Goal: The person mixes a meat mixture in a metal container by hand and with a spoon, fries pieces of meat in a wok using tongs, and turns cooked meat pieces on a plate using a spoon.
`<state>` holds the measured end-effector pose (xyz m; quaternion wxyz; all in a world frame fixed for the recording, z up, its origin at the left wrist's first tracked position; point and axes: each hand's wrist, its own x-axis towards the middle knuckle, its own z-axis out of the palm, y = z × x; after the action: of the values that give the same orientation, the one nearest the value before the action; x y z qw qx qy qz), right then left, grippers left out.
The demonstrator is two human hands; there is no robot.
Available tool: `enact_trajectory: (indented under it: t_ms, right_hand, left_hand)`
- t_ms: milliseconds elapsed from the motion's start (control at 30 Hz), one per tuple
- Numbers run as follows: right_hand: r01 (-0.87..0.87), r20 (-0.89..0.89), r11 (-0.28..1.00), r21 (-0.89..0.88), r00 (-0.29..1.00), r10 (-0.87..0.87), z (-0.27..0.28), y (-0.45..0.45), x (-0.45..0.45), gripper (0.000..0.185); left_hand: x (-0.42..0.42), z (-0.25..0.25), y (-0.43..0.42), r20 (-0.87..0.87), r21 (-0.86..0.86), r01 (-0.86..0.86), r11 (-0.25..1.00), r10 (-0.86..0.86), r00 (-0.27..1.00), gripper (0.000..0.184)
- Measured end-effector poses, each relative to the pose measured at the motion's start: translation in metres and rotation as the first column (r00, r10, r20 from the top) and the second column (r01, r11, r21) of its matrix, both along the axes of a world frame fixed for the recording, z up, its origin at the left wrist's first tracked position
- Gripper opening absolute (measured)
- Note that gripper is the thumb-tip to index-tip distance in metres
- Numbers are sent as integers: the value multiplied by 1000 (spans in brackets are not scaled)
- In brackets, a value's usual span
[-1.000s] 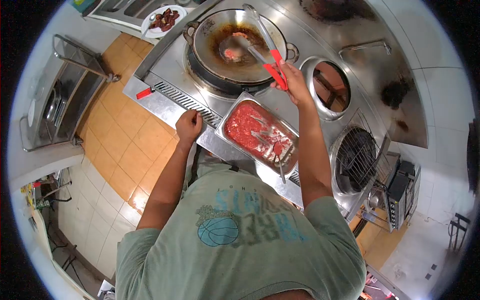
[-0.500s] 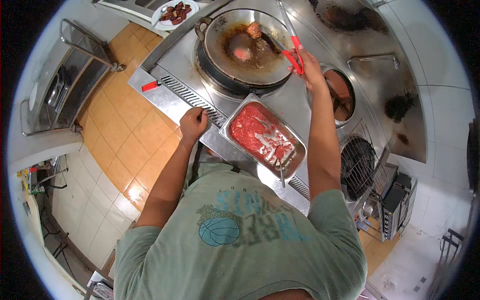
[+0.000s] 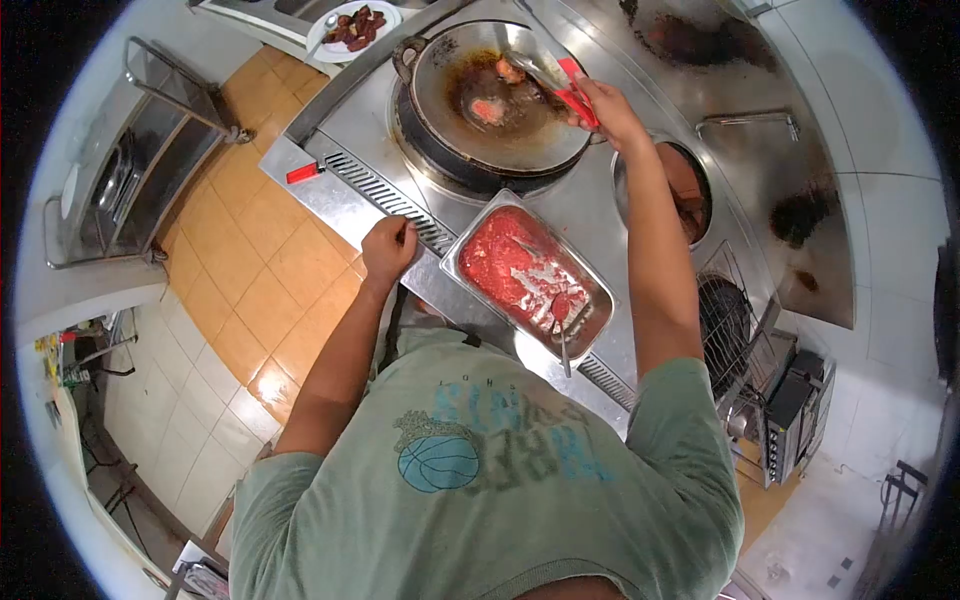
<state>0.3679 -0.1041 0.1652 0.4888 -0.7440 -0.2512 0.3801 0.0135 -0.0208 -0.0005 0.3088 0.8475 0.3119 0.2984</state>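
Note:
My right hand [image 3: 607,108] is closed on the red handles of metal tongs [image 3: 577,92] over the right side of a large wok [image 3: 445,130]. One arm of the tongs reaches into the wok, by a browned piece of meat [image 3: 509,70]. A paler, pinkish piece [image 3: 488,111] lies in the dark oil lower down. My left hand [image 3: 389,247], curled closed, rests at the counter's front edge beside the slotted grate; what it holds, if anything, is hidden. Between my arms a steel tray [image 3: 608,318] contains red minced meat [image 3: 500,248] and a spoon [image 3: 563,345].
A white plate [image 3: 388,27] with browned pieces stands beyond the wok at upper left. A red-handled tool [image 3: 304,173] lies at the counter's left corner. Right of the tray are a round opening [image 3: 680,190], a wire rack [image 3: 730,310] and a wall faucet [image 3: 750,117].
The view has shifted, moving the wok and tray slightly right and down in it. My right hand has moved the tongs, whose arms are now spread wider. My left hand stays at the counter edge.

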Motion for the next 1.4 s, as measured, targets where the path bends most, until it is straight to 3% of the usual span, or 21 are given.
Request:
enact_trajectory:
  t_ms: [233, 500, 600, 767, 900, 1067, 1100, 1133, 1200, 1233, 1267, 1400]
  right_hand:
    - [-102, 75, 981, -163, 990, 116, 5, -24, 0, 48]
    - [-127, 113, 966, -226, 981, 156, 25, -51, -9, 46]
    - [-50, 162, 982, -183, 983, 80, 31, -71, -20, 44]
    - [100, 53, 994, 52, 993, -102, 31, -139, -73, 45]
    - [378, -52, 903, 204, 925, -375, 12, -200, -156, 44]
    - [580, -119, 765, 281, 812, -572, -37, -268, -243, 39]
    - [612, -125, 768, 188, 790, -600, -36, -280, -261, 37]
    - [629, -134, 767, 127, 777, -615, -39, -292, -276, 50]
    - [690, -141, 720, 79, 722, -677, -47, -312, -304, 48]
    - [708, -139, 704, 57, 704, -697, -60, -327, -315, 45]
    - [727, -124, 681, 84, 686, -717, -55, -331, -327, 38]
    - [737, -145, 672, 73, 674, -724, -64, -359, -363, 39]
  left_hand:
    - [2, 5, -2, 40, -5, -12, 1000, 12, 999, 20]
    - [1, 11, -3, -54, -16, -5, 1000, 4, 999, 21]
    - [1, 11, -3, -37, -20, -9, 1000, 8, 999, 22]
    - [1, 8, -4, 46, -6, 8, 1000, -8, 999, 24]
    - [1, 3, -1, 10, 80, 49, 996, -50, 999, 25]
    - [-4, -1, 5, 2, 47, 147, 988, -147, 989, 19]
    - [-6, -4, 9, 60, 11, 158, 987, -158, 986, 17]
    - [-6, -11, 9, 120, -33, 177, 984, -172, 978, 15]
    - [-7, -37, 18, 217, -228, 270, 935, -222, 951, 12]
    - [-11, -18, 17, 214, -275, 310, 910, -256, 943, 12]
    - [-10, -38, 25, 321, -254, 377, 891, -290, 901, 13]
    - [-24, -20, 27, 420, -435, 508, 744, -331, 845, 15]
